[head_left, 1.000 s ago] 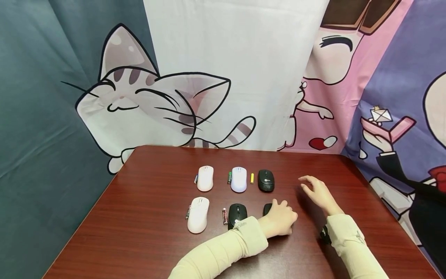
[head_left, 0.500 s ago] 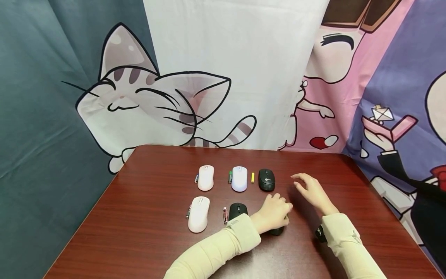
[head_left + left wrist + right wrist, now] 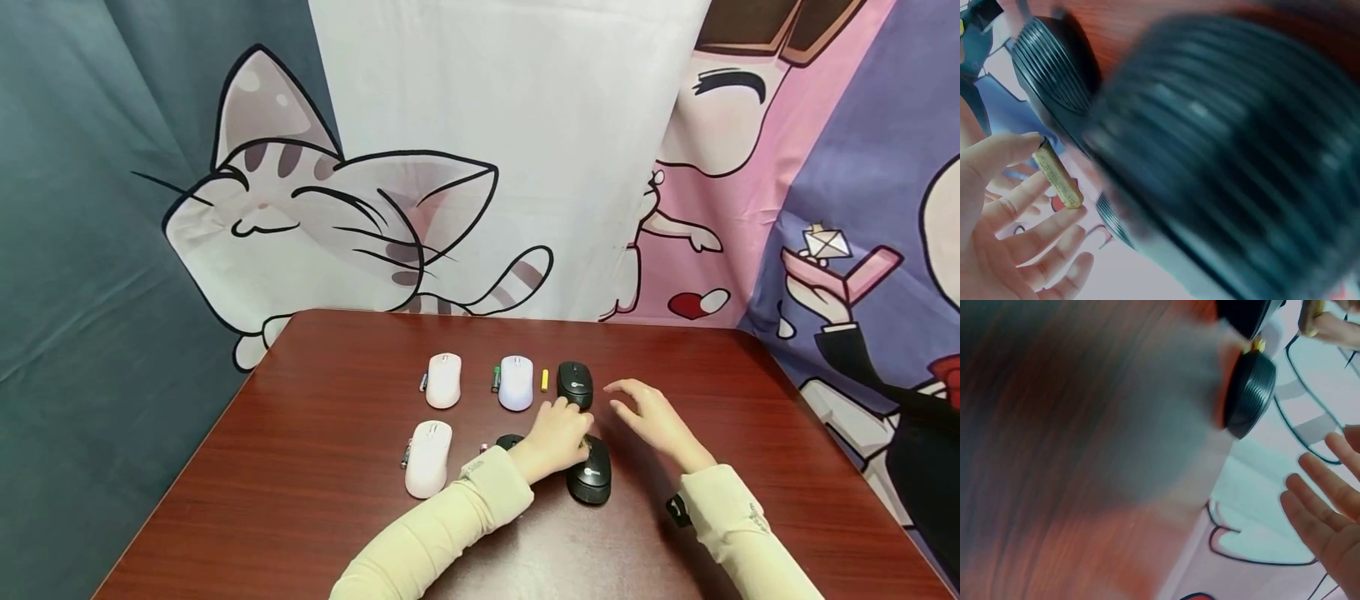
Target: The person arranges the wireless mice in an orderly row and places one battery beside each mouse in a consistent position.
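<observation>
My left hand (image 3: 553,440) pinches a gold-coloured battery (image 3: 1059,175) between thumb and fingertips. In the head view, this hand is over the gap between two black mice, and its forearm partly covers the front middle black mouse (image 3: 509,441). Just right of the hand lies the front right black mouse (image 3: 589,473), fully uncovered. The rear black mouse (image 3: 575,383) sits just beyond the fingers. My right hand (image 3: 654,422) hovers to the right of these mice with its fingers extended, holding nothing; the right wrist view shows its spread fingers (image 3: 1319,506).
White mice (image 3: 444,381) (image 3: 428,459) stand at the left, and a lavender mouse (image 3: 516,383) in the back row. Beside them lie a blue battery (image 3: 423,382), a green battery (image 3: 496,379) and a yellow battery (image 3: 544,381). A printed cloth (image 3: 600,167) hangs behind the table (image 3: 285,467).
My left hand has moved left and away from me, off the front right black mouse, which now shows. My right hand has drifted left toward it.
</observation>
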A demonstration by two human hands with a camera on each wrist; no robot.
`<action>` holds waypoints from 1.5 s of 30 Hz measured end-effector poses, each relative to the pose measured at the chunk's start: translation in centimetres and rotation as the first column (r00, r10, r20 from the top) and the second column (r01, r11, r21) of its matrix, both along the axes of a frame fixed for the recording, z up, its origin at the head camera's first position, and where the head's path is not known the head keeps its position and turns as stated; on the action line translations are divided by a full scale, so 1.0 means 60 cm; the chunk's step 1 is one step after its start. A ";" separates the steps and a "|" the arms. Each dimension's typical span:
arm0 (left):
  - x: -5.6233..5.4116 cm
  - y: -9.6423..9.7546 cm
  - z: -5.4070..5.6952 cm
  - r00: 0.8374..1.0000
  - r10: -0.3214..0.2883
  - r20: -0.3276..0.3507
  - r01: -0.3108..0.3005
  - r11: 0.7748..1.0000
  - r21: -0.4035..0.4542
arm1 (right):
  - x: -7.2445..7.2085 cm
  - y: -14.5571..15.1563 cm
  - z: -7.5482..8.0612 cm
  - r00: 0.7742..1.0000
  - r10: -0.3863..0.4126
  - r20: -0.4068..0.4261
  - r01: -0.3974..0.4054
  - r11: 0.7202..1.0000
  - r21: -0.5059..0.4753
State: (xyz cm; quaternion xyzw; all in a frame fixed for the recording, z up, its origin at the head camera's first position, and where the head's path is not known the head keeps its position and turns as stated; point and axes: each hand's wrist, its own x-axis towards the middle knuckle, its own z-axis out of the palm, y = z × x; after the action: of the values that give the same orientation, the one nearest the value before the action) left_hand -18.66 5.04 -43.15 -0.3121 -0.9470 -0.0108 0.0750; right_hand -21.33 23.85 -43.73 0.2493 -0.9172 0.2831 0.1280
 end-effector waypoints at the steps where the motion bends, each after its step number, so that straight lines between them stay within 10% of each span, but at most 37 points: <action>1: -0.002 -0.004 0.000 1.000 0.006 0.008 -0.006 1.000 0.000 | 0.002 -0.004 0.001 1.000 0.009 0.009 -0.010 1.000 0.010; 22: -0.001 -0.041 -0.015 0.982 0.047 0.185 -0.037 0.998 -0.057 | 0.060 -0.067 0.018 0.954 0.102 0.281 -0.152 0.975 0.164; 45: 0.010 -0.026 -0.015 0.967 0.033 0.254 -0.018 0.998 -0.061 | 0.063 -0.067 0.011 0.929 0.208 0.307 -0.279 0.936 0.212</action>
State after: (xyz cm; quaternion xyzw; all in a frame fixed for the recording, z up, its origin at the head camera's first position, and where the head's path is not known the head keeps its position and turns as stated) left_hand -18.07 3.46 -44.05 -0.2980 -0.9527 -0.0224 -0.0562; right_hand -17.53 19.82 -43.07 0.3337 -0.9161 0.2104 -0.0720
